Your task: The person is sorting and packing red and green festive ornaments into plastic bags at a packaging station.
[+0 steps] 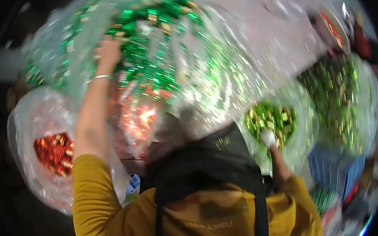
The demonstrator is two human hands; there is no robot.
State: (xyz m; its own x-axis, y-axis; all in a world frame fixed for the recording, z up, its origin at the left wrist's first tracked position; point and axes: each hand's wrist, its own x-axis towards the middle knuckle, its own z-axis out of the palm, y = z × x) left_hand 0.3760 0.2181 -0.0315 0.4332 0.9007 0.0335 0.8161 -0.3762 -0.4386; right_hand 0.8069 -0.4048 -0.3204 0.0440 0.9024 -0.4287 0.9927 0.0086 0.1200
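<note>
Neither of my hands shows in this blurred view. A person in a mustard top with black straps and a dark head covering stands close in front of me, back turned. Their raised left hand, a thin bracelet at the wrist, presses on a large clear plastic bag filled with shiny green and gold pieces, held overhead. Their right hand, which looks white-gloved, touches a smaller clear bag of green-gold pieces.
A clear bag of shiny red pieces hangs at the left. Another bag of green pieces stands at the right, above a blue stack. The bags crowd the space ahead; the edges are dark.
</note>
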